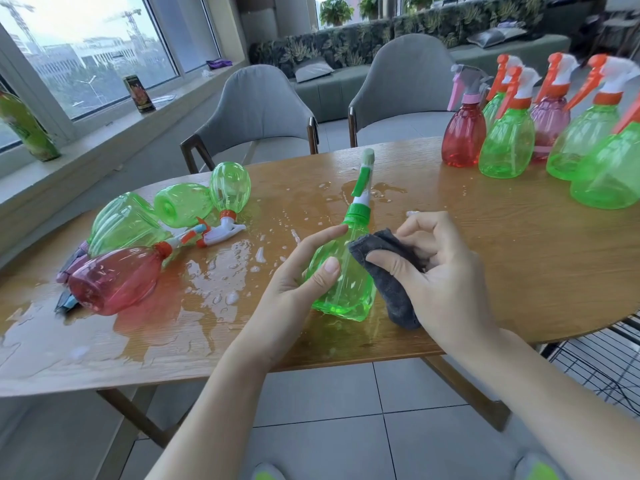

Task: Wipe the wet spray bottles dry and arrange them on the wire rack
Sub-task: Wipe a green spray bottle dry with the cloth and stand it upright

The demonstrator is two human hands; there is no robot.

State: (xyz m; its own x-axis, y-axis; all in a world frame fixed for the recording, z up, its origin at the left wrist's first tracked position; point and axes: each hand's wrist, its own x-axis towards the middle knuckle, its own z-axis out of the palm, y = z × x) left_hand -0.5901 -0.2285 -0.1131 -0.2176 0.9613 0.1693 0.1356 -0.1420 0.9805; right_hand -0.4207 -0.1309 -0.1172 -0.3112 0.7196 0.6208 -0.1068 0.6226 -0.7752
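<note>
My left hand (304,275) grips a green spray bottle (346,289) with a green and white trigger head, tilted above the near table edge. My right hand (440,271) holds a dark grey cloth (391,289) against the bottle's right side. Several wet bottles lie on their sides at the left: a red one (114,278) and green ones (183,202). Several upright bottles, green (505,147) and red (462,136), stand in a group at the far right of the table. A black wire rack (602,362) shows below the table's right edge.
The wooden table (485,237) has water puddles (225,271) across its left and middle. Two grey chairs (256,109) stand behind it. A windowsill with a dark can (138,93) runs along the left. Tiled floor lies below.
</note>
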